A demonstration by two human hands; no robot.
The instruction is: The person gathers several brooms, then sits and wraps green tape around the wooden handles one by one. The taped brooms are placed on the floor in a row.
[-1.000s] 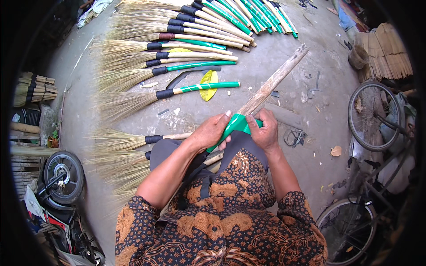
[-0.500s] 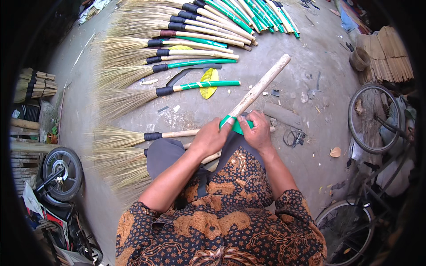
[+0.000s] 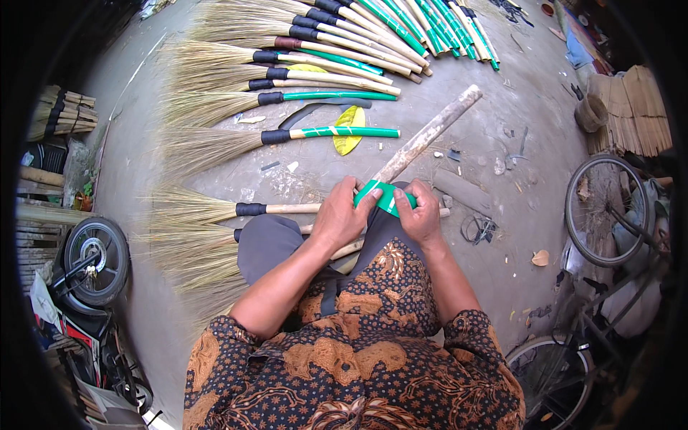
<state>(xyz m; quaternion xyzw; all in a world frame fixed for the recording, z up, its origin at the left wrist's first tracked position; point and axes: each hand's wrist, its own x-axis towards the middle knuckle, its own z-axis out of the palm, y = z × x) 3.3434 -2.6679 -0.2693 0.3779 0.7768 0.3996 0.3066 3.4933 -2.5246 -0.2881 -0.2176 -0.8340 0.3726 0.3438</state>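
A bare wooden stick (image 3: 433, 132) slants up to the right from between my hands, its lower part hidden by them. My left hand (image 3: 342, 213) is closed around it, thumb on a green plastic strip (image 3: 388, 198) at the stick. My right hand (image 3: 421, 215) pinches the strip's other end with thumb and fingers, so the strip spans both hands. Below and left lie a grass broom with a pale handle (image 3: 292, 208) and another broom (image 3: 197, 240), partly covered by my knee. Whether the held stick joins that second broom is hidden.
Finished-looking grass brooms (image 3: 344, 43) fan out on the concrete floor ahead, some handles wrapped green. One green-wrapped broom (image 3: 351, 132) lies nearest, over a yellow leaf (image 3: 348, 145). A bicycle (image 3: 608, 211) stands right, a motorbike wheel (image 3: 97, 261) left.
The green strip now shows broader and flatter between my hands. My right hand has turned slightly and still pinches it. The whole view has shifted a little.
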